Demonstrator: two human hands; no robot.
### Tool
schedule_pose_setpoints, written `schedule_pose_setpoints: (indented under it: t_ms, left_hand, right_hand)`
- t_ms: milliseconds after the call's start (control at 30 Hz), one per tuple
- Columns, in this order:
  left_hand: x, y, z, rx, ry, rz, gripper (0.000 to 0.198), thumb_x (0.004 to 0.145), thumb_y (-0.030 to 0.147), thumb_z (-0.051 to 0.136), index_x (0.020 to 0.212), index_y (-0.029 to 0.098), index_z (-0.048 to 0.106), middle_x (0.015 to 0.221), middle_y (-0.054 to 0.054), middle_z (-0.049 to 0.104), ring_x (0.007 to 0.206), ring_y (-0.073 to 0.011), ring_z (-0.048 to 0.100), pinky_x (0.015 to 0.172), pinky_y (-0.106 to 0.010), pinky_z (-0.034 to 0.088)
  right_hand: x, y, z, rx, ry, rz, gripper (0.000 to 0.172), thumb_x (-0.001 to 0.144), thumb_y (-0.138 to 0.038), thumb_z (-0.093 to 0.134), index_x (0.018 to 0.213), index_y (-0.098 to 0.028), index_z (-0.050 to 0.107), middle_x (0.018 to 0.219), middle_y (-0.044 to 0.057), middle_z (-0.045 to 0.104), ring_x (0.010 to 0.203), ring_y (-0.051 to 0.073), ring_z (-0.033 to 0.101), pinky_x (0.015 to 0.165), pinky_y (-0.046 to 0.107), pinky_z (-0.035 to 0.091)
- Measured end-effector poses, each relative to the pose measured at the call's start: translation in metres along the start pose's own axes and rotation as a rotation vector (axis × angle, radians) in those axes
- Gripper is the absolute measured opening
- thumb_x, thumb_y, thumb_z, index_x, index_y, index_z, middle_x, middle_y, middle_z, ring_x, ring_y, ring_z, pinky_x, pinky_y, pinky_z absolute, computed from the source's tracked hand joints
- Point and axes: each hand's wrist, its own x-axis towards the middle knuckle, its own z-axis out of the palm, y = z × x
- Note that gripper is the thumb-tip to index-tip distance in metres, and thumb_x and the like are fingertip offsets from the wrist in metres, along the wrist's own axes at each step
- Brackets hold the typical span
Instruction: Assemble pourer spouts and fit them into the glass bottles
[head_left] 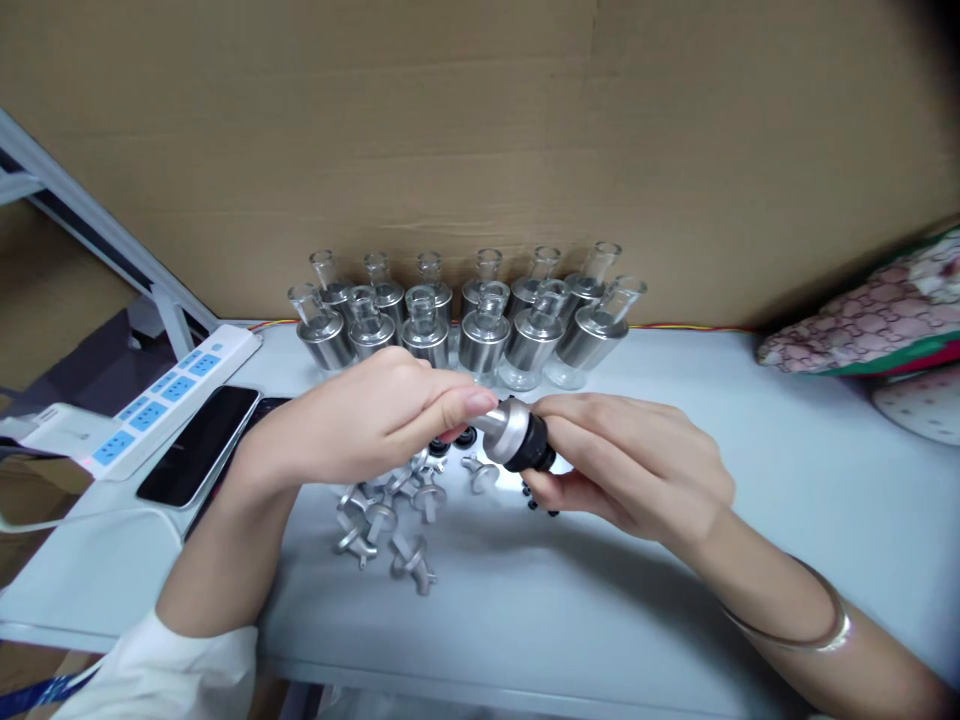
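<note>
My left hand [390, 415] pinches the narrow end of a silver metal bottle spout [511, 428] between thumb and fingers. On the spout's wide end sits a black ribbed stopper [534, 445], gripped by the fingers of my right hand [637, 460]. How far the stopper is on the spout cannot be made out. Below my left hand lies a loose heap of similar metal spouts [382, 515], with a single spout [480, 475] apart to the right. A few black rings [465, 437] lie behind them. Small black pieces [553, 512] show partly under my right hand.
Two rows of glass bottles [484, 335] with metal sleeves stand at the back, before a cardboard wall [480, 130]. At left are a power strip [176, 400] and a phone [199, 445] with a white cable. A patterned fabric bundle [862, 310] is at right.
</note>
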Motion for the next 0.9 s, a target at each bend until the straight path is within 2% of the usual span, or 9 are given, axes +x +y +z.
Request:
schedule_pose_setpoints:
  t_ms: [67,133,200,300,467,567,667,800,900]
  left_hand:
    - [-0.007,-0.005,-0.007,-0.017,0.090,-0.054,0.045,0.099,0.029,0.032,0.056,0.019,0.044,0.046,0.006,0.046,0.043,-0.0074,0.042,0.050,-0.023,0.034]
    - [-0.018,-0.009,-0.016,-0.029,0.305,-0.129,0.047,0.100,0.030,0.032,0.056,0.020,0.045,0.045,0.006,0.045,0.043,-0.0084,0.043,0.052,-0.025,0.036]
    - [-0.030,-0.010,-0.024,-0.035,0.506,-0.155,0.042,0.100,0.033,0.034,0.063,0.023,0.050,0.053,0.004,0.052,0.052,-0.0113,0.051,0.056,-0.028,0.039]
    - [-0.043,-0.007,-0.032,0.010,0.592,-0.216,0.028,0.098,0.038,0.040,0.078,0.028,0.058,0.067,0.002,0.060,0.064,-0.0159,0.057,0.061,-0.033,0.041]
    - [-0.050,-0.007,-0.036,0.151,0.636,-0.232,0.015,0.093,0.035,0.052,0.087,0.026,0.062,0.071,0.001,0.062,0.065,-0.0155,0.057,0.058,-0.032,0.042]
    - [-0.053,-0.007,-0.038,0.235,0.629,-0.213,0.014,0.091,0.034,0.055,0.087,0.022,0.062,0.070,0.003,0.061,0.062,-0.0118,0.054,0.054,-0.026,0.039]
    - [-0.057,-0.004,-0.039,0.285,0.613,-0.218,0.013,0.091,0.033,0.057,0.091,0.022,0.063,0.077,0.003,0.063,0.065,-0.0113,0.054,0.054,-0.024,0.038]
    - [-0.061,-0.002,-0.040,0.272,0.481,-0.266,0.010,0.089,0.034,0.056,0.094,0.027,0.062,0.090,0.003,0.068,0.078,-0.0160,0.062,0.065,-0.027,0.045]
    - [-0.060,-0.004,-0.041,0.260,0.350,-0.280,0.010,0.089,0.031,0.055,0.093,0.025,0.063,0.089,0.004,0.069,0.076,-0.0156,0.063,0.067,-0.027,0.045]
  right_hand:
    - [-0.003,0.002,-0.004,0.010,0.037,-0.022,0.009,0.095,-0.023,0.049,0.092,-0.017,0.054,0.073,0.008,0.069,0.066,0.017,0.065,0.058,0.026,0.053]
    - [-0.006,0.005,-0.005,0.025,0.083,0.037,0.006,0.094,-0.022,0.051,0.095,-0.017,0.055,0.075,0.009,0.069,0.070,0.019,0.067,0.060,0.027,0.054]
    - [-0.008,0.008,-0.001,0.027,0.062,0.159,0.007,0.093,-0.019,0.053,0.099,-0.019,0.056,0.081,0.008,0.071,0.074,0.018,0.068,0.062,0.026,0.055]
    - [-0.010,0.011,0.018,0.087,-0.019,0.251,0.014,0.090,-0.012,0.055,0.102,-0.018,0.057,0.090,0.008,0.071,0.078,0.017,0.069,0.068,0.027,0.055]
    - [-0.004,0.005,0.056,0.259,-0.255,0.279,0.015,0.091,-0.011,0.054,0.103,-0.014,0.061,0.088,0.008,0.069,0.076,0.019,0.067,0.066,0.029,0.054]
    - [0.006,-0.001,0.070,0.272,-0.421,0.297,0.016,0.087,-0.011,0.059,0.102,-0.014,0.064,0.086,0.008,0.067,0.077,0.020,0.065,0.067,0.030,0.052]
    - [0.016,-0.008,0.079,0.232,-0.573,0.302,0.014,0.085,-0.010,0.062,0.098,-0.013,0.067,0.087,0.009,0.066,0.077,0.021,0.064,0.068,0.031,0.048]
    - [0.023,-0.014,0.090,0.196,-0.614,0.289,0.016,0.085,-0.004,0.057,0.093,-0.012,0.068,0.084,0.009,0.065,0.074,0.021,0.061,0.068,0.033,0.042]
    - [0.022,-0.017,0.097,0.187,-0.626,0.287,0.021,0.085,-0.001,0.053,0.095,-0.012,0.068,0.083,0.008,0.065,0.073,0.021,0.060,0.067,0.033,0.040]
